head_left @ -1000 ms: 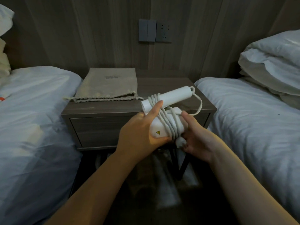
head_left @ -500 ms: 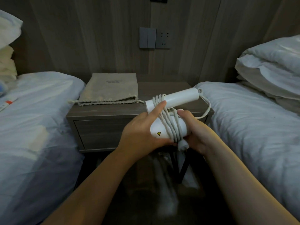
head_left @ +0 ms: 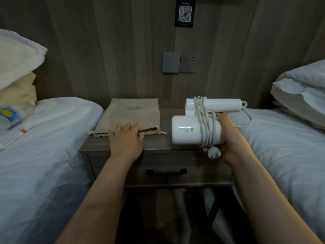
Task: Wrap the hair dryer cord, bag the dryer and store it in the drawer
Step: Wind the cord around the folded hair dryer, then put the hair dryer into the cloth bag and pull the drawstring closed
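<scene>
My right hand [head_left: 228, 140] grips the white hair dryer [head_left: 186, 132] over the right side of the nightstand [head_left: 158, 147]. Its cord [head_left: 205, 125] is wound several times around the body and folded handle, with the plug hanging by my palm. A beige drawstring bag [head_left: 131, 111] lies flat on the nightstand's left half, its mouth facing me. My left hand [head_left: 125, 138] rests on the bag's mouth edge, fingers spread. The drawer [head_left: 202, 171] below is closed, with a black handle [head_left: 166, 172].
White beds flank the nightstand, left [head_left: 44, 147] and right [head_left: 290, 147], each with pillows. A bottle [head_left: 8, 117] and a pen lie on the left bed. Wall switches and a socket [head_left: 179, 62] sit above the nightstand. Dark floor lies beneath.
My left hand let go of the dryer and moved left onto the bag's mouth. My right hand alone now holds the dryer, shifted right. The view tilted up, showing the drawer handle.
</scene>
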The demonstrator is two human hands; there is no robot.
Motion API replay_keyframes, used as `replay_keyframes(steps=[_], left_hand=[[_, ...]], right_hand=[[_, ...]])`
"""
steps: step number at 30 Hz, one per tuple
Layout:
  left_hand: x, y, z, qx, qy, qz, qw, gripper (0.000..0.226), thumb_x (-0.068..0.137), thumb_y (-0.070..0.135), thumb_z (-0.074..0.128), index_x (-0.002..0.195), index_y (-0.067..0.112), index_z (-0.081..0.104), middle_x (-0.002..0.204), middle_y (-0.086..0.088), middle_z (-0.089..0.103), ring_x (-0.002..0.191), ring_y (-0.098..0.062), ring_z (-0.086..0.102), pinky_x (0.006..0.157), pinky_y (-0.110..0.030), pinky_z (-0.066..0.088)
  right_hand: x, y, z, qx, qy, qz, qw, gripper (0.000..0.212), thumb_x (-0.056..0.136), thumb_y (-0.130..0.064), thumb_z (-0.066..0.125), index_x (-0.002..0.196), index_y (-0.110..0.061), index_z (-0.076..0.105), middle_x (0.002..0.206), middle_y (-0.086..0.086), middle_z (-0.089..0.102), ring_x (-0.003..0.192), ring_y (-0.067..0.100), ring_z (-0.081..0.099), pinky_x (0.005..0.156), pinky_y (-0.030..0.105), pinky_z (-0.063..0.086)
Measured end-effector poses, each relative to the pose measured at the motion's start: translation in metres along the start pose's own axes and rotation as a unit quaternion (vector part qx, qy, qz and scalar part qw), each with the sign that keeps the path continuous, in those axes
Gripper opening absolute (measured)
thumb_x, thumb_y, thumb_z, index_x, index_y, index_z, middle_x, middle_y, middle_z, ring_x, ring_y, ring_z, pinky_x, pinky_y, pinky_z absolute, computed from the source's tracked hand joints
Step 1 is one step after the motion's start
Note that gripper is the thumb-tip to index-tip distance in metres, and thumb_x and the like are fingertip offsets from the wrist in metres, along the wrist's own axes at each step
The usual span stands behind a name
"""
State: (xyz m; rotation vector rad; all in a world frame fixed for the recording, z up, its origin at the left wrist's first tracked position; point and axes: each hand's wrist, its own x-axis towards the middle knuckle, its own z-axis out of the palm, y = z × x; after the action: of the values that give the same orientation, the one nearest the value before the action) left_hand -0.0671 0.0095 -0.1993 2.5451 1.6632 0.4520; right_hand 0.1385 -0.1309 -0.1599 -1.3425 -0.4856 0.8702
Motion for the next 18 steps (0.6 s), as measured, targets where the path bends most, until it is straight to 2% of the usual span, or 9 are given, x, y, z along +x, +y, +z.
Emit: replay_keyframes(steps=[1, 3, 5, 6, 9, 11, 13, 15, 18], left_hand=[[0.001, -0.005, 0.003, 0.014, -0.017, -0.023, 0.999, 0.045, 0.097, 0.035, 0.033, 0.141, 0.024, 0.034, 0.147, -0.005, 0.036, 0.14, -0.032, 0.017, 0.112, -0.056, 0.011], [0.0, -0.006, 0.004, 0.053, 0.01, -0.016, 0.998, 0.04, 0.096, 0.03, 0.035, 0.133, 0.021, 0.047, 0.134, -0.009, 0.049, 0.127, -0.033, 0.037, 0.109, -0.051, 0.024], [-0.003, 0.005, 0.002, 0.065, 0.055, 0.041, 0.996, 0.031, 0.092, 0.024, 0.042, 0.117, 0.02, 0.061, 0.113, -0.008, 0.059, 0.106, -0.03, 0.051, 0.096, -0.041, 0.039], [-0.005, 0.014, 0.0, 0.024, 0.056, 0.072, 0.996, 0.03, 0.091, 0.023, 0.046, 0.115, 0.021, 0.063, 0.11, -0.006, 0.061, 0.103, -0.027, 0.053, 0.092, -0.037, 0.042], [-0.016, 0.04, -0.006, -0.124, 0.0, 0.13, 0.984, 0.035, 0.088, 0.026, 0.058, 0.122, 0.024, 0.061, 0.117, -0.001, 0.063, 0.108, -0.02, 0.055, 0.091, -0.029, 0.042], [-0.02, 0.044, -0.009, -0.109, -0.009, 0.144, 0.983, 0.041, 0.084, 0.031, 0.063, 0.124, 0.024, 0.058, 0.116, -0.001, 0.062, 0.108, -0.019, 0.053, 0.09, -0.03, 0.043], [-0.022, 0.041, -0.015, -0.049, -0.008, 0.126, 0.991, 0.042, 0.081, 0.036, 0.066, 0.121, 0.024, 0.059, 0.113, -0.002, 0.059, 0.107, -0.021, 0.051, 0.088, -0.032, 0.044], [-0.024, 0.036, -0.02, -0.043, -0.025, 0.096, 0.994, 0.035, 0.08, 0.036, 0.068, 0.113, 0.023, 0.063, 0.111, -0.002, 0.06, 0.104, -0.02, 0.055, 0.085, -0.031, 0.044], [-0.03, 0.034, -0.021, -0.124, -0.034, 0.049, 0.991, 0.017, 0.081, 0.034, 0.068, 0.09, 0.02, 0.069, 0.086, 0.0, 0.067, 0.075, -0.016, 0.06, 0.068, -0.025, 0.044]], right_hand=[[0.002, 0.002, -0.003, 0.0, -0.001, 0.004, 1.0, 0.049, 0.072, -0.053, 0.055, 0.104, -0.018, 0.066, 0.086, 0.01, 0.07, 0.076, 0.028, 0.065, 0.049, 0.032, 0.05], [0.006, 0.005, -0.007, 0.0, -0.004, 0.014, 1.0, 0.053, 0.071, -0.054, 0.056, 0.107, -0.017, 0.066, 0.088, 0.011, 0.071, 0.078, 0.028, 0.066, 0.049, 0.033, 0.05], [0.007, 0.008, -0.01, -0.001, -0.005, 0.02, 1.0, 0.052, 0.071, -0.053, 0.056, 0.107, -0.017, 0.066, 0.085, 0.01, 0.07, 0.077, 0.028, 0.066, 0.049, 0.033, 0.05], [0.006, 0.009, -0.011, 0.0, -0.005, 0.024, 1.0, 0.052, 0.072, -0.053, 0.055, 0.108, -0.017, 0.066, 0.085, 0.01, 0.07, 0.077, 0.027, 0.065, 0.049, 0.032, 0.05], [0.003, 0.012, -0.017, 0.011, -0.006, 0.03, 0.999, 0.053, 0.073, -0.054, 0.054, 0.11, -0.017, 0.066, 0.086, 0.009, 0.07, 0.076, 0.027, 0.064, 0.049, 0.031, 0.049], [0.0, 0.012, -0.022, 0.01, -0.008, 0.033, 0.999, 0.051, 0.074, -0.055, 0.052, 0.106, -0.018, 0.067, 0.081, 0.007, 0.07, 0.072, 0.026, 0.064, 0.048, 0.03, 0.049], [-0.004, 0.011, -0.027, 0.005, -0.009, 0.039, 0.999, 0.045, 0.077, -0.056, 0.049, 0.101, -0.021, 0.067, 0.076, 0.005, 0.069, 0.068, 0.025, 0.064, 0.049, 0.03, 0.048], [-0.008, 0.011, -0.032, 0.008, -0.014, 0.041, 0.999, 0.046, 0.08, -0.058, 0.047, 0.102, -0.022, 0.066, 0.079, 0.006, 0.07, 0.068, 0.026, 0.064, 0.049, 0.031, 0.049], [-0.012, 0.012, -0.039, 0.032, -0.018, 0.046, 0.998, 0.051, 0.084, -0.059, 0.043, 0.113, -0.022, 0.062, 0.094, 0.011, 0.071, 0.076, 0.031, 0.065, 0.05, 0.034, 0.05]])
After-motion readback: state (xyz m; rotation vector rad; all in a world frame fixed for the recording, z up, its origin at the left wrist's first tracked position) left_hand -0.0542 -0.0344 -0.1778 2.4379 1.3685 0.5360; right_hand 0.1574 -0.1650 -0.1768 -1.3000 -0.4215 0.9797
